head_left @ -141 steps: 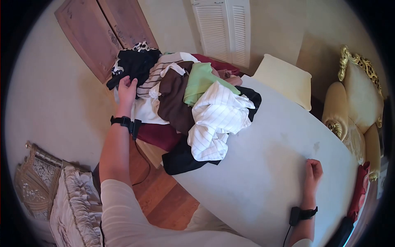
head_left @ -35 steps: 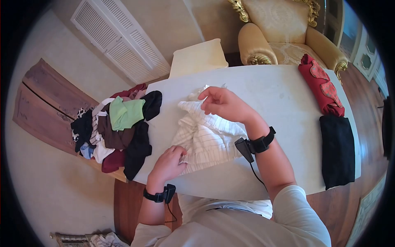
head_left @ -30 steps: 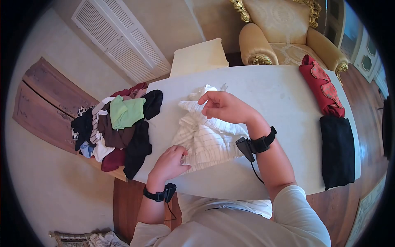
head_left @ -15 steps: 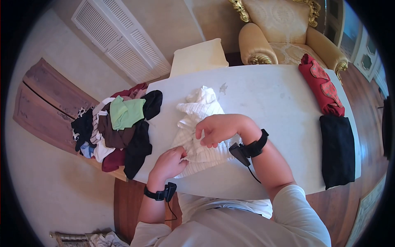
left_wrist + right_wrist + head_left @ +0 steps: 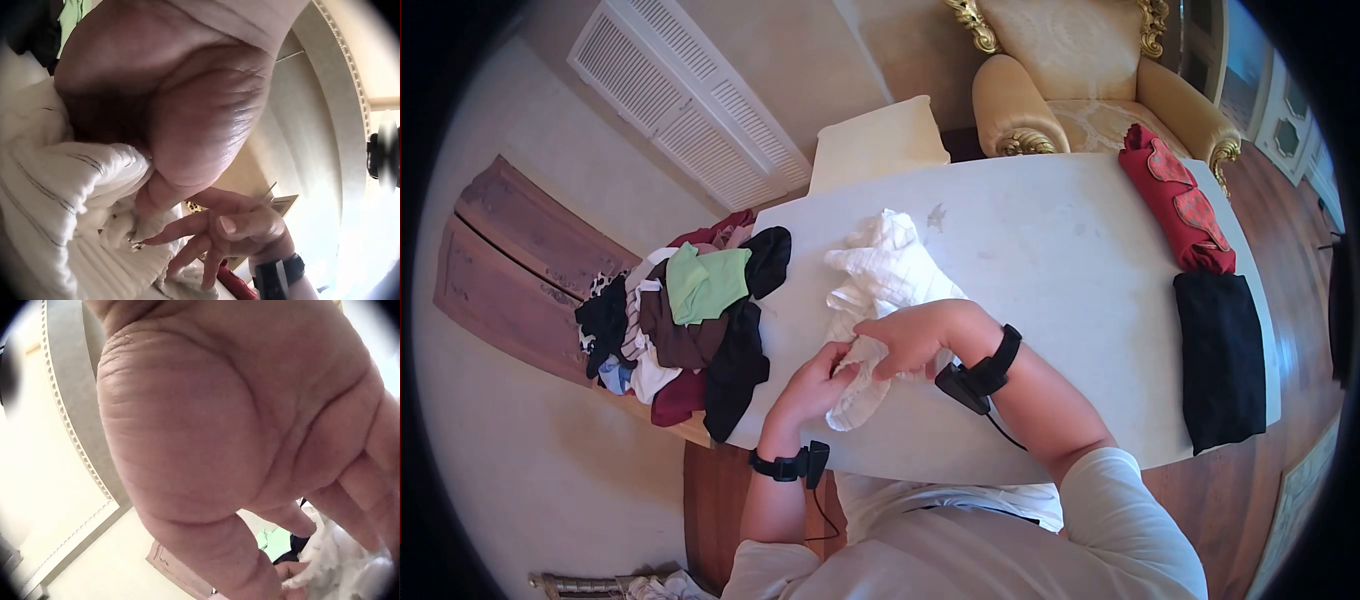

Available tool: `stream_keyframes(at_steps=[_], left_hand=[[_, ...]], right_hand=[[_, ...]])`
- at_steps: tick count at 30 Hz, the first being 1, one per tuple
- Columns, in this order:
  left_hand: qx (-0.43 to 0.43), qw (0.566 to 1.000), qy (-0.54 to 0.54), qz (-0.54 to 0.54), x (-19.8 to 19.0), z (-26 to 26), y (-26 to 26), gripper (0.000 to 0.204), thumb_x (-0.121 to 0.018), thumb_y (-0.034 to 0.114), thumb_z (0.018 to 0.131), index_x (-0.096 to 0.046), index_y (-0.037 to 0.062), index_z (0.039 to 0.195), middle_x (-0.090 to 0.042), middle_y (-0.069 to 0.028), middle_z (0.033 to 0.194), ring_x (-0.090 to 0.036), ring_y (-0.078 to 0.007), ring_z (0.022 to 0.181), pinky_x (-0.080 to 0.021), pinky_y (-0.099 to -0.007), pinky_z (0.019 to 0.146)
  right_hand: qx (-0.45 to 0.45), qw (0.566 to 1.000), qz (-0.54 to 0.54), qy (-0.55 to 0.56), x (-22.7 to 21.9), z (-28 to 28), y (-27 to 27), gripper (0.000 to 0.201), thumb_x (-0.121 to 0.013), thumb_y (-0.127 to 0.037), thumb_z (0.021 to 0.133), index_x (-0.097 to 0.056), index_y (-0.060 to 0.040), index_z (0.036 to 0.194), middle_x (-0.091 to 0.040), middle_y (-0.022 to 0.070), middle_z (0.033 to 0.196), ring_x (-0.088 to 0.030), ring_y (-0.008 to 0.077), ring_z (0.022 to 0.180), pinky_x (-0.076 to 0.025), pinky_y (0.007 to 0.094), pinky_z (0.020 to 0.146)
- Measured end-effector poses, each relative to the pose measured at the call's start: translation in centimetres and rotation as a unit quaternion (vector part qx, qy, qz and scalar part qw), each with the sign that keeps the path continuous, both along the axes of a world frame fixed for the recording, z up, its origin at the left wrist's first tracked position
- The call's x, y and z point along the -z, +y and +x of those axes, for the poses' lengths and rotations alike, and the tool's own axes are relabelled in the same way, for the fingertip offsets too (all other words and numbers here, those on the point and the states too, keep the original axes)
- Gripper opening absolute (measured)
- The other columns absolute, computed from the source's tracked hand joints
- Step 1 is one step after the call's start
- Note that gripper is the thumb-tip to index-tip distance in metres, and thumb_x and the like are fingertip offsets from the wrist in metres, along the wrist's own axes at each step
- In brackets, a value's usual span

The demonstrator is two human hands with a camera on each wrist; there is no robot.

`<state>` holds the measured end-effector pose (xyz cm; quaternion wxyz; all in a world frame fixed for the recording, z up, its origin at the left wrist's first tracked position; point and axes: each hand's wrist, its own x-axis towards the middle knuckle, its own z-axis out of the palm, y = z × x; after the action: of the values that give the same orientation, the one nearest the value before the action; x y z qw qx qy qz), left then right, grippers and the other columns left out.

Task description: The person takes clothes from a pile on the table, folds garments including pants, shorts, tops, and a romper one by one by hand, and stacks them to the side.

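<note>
A white pinstriped garment (image 5: 892,272) with a gathered elastic waistband lies crumpled on the table (image 5: 1040,260). At its near left edge my left hand (image 5: 805,388) pinches the waistband between thumb and fingers. In the left wrist view the gathered band (image 5: 53,231) bulges out beneath that thumb. My right hand (image 5: 920,333) reaches across from the right, palm down, beside the left one. Its fingers look spread and fairly straight in the left wrist view, the tips right at the cloth. Part of the garment is hidden under the right hand and forearm.
A heap of mixed clothes, with a light green piece (image 5: 708,285) on top, covers the table's left end. On the right end lie a rolled red garment (image 5: 1175,200) and a folded black one (image 5: 1222,360). A gold armchair (image 5: 1065,75) stands behind.
The garment has come from the heap to the table's middle. Over the last second my right hand has moved down and left to the waistband, whose near right part is now drawn leftward.
</note>
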<state>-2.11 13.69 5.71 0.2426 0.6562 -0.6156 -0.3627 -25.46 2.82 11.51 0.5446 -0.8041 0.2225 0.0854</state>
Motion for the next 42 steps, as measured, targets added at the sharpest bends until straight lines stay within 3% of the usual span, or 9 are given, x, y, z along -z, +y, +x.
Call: stream_keyframes(at_steps=[8, 14, 17, 22, 27, 32, 34, 38, 42], left_hand=[[0.022, 0.998, 0.026, 0.046, -2.0, -3.2, 0.7, 0.068, -0.072, 0.015, 0.097, -0.036, 0.0003, 0.153, -0.062, -0.0106, 0.123, -0.06, -0.017, 0.115, -0.048, -0.0331, 0.102], [0.162, 0.979, 0.098, 0.074, -4.0, -5.7, 0.7, 0.06, -0.072, 0.022, 0.097, -0.047, 0.0016, 0.147, -0.064, -0.0134, 0.128, -0.064, -0.0205, 0.114, -0.052, -0.0351, 0.098], [0.026, 0.994, 0.079, 0.077, -5.1, -5.2, -2.1, 0.049, -0.07, 0.017, 0.098, -0.054, 0.0019, 0.142, -0.061, -0.0122, 0.132, -0.059, -0.0162, 0.12, -0.049, -0.0341, 0.102], [0.06, 0.909, -0.197, -0.363, -2.8, -3.8, -7.4, 0.047, -0.071, 0.022, 0.094, -0.059, -0.0013, 0.133, -0.064, -0.0214, 0.126, -0.067, -0.0325, 0.11, -0.054, -0.0383, 0.093], [0.031, 0.979, -0.171, -0.109, -1.1, -4.2, -7.2, 0.052, -0.073, 0.024, 0.091, -0.058, -0.0012, 0.133, -0.062, -0.023, 0.129, -0.064, -0.0358, 0.118, -0.052, -0.0406, 0.1], [-0.03, 0.96, -0.186, -0.208, -3.1, -4.9, -6.6, 0.071, -0.08, 0.023, 0.086, -0.049, -0.0005, 0.145, -0.057, -0.0237, 0.139, -0.056, -0.0388, 0.131, -0.042, -0.0437, 0.114], [-0.023, 0.86, -0.245, -0.447, -6.2, -6.6, -6.5, 0.078, -0.087, 0.021, 0.078, -0.049, 0.0052, 0.144, -0.062, -0.0195, 0.131, -0.061, -0.0355, 0.122, -0.038, -0.0495, 0.114], [0.06, 0.875, -0.233, -0.419, -11.1, -7.4, -6.2, 0.069, -0.089, 0.018, 0.076, -0.056, 0.0059, 0.136, -0.069, -0.0104, 0.113, -0.067, -0.0236, 0.108, -0.043, -0.0441, 0.108], [-0.046, 0.931, 0.007, -0.363, -14.5, -6.4, -5.6, 0.02, -0.075, 0.012, 0.095, -0.069, 0.0015, 0.112, -0.071, 0.0009, 0.094, -0.061, -0.0044, 0.082, -0.051, -0.0237, 0.075]], right_hand=[[0.084, 0.967, -0.241, -0.014, 3.6, 0.5, -2.5, 0.067, -0.071, -0.027, 0.087, -0.051, -0.0006, 0.145, -0.054, 0.0278, 0.144, -0.055, 0.0458, 0.129, -0.043, 0.0456, 0.112], [0.221, 0.907, -0.359, 0.001, 3.6, -1.4, -3.7, 0.059, -0.072, -0.026, 0.085, -0.056, 0.0007, 0.136, -0.057, 0.029, 0.134, -0.056, 0.0465, 0.126, -0.048, 0.0496, 0.105], [0.301, 0.882, -0.358, 0.049, 3.5, -2.2, -4.4, 0.061, -0.073, -0.028, 0.086, -0.053, 0.001, 0.136, -0.056, 0.0304, 0.13, -0.058, 0.0487, 0.121, -0.052, 0.0513, 0.1], [0.398, 0.857, -0.316, 0.082, 5.4, -3.0, -5.9, 0.063, -0.073, -0.028, 0.084, -0.05, 0.0022, 0.134, -0.056, 0.0355, 0.126, -0.06, 0.0493, 0.117, -0.053, 0.0493, 0.099], [0.445, 0.829, -0.334, 0.054, 8.4, -3.0, -8.2, 0.055, -0.071, -0.02, 0.082, -0.052, 0.0016, 0.129, -0.063, 0.0309, 0.119, -0.063, 0.0472, 0.114, -0.053, 0.0489, 0.095], [0.39, 0.85, -0.232, -0.269, 4.4, -2.5, -6.6, 0.055, -0.071, 0.0, 0.079, -0.053, -0.0005, 0.131, -0.066, 0.0153, 0.109, -0.067, 0.0323, 0.101, -0.054, 0.0428, 0.088], [0.328, 0.864, -0.126, -0.361, 2.5, -1.8, -5.3, 0.057, -0.073, -0.001, 0.08, -0.053, -0.002, 0.134, -0.065, 0.011, 0.108, -0.066, 0.0276, 0.101, -0.054, 0.0405, 0.089], [0.197, 0.818, 0.139, -0.522, -1.6, -1.5, -2.4, 0.066, -0.08, -0.008, 0.083, -0.05, -0.007, 0.142, -0.061, 0.0022, 0.111, -0.064, 0.0171, 0.103, -0.052, 0.0364, 0.095], [0.273, 0.826, -0.137, -0.473, -2.2, -2.2, -1.3, 0.07, -0.08, -0.015, 0.082, -0.048, -0.0037, 0.143, -0.062, 0.0114, 0.117, -0.064, 0.025, 0.108, -0.052, 0.0387, 0.094]])
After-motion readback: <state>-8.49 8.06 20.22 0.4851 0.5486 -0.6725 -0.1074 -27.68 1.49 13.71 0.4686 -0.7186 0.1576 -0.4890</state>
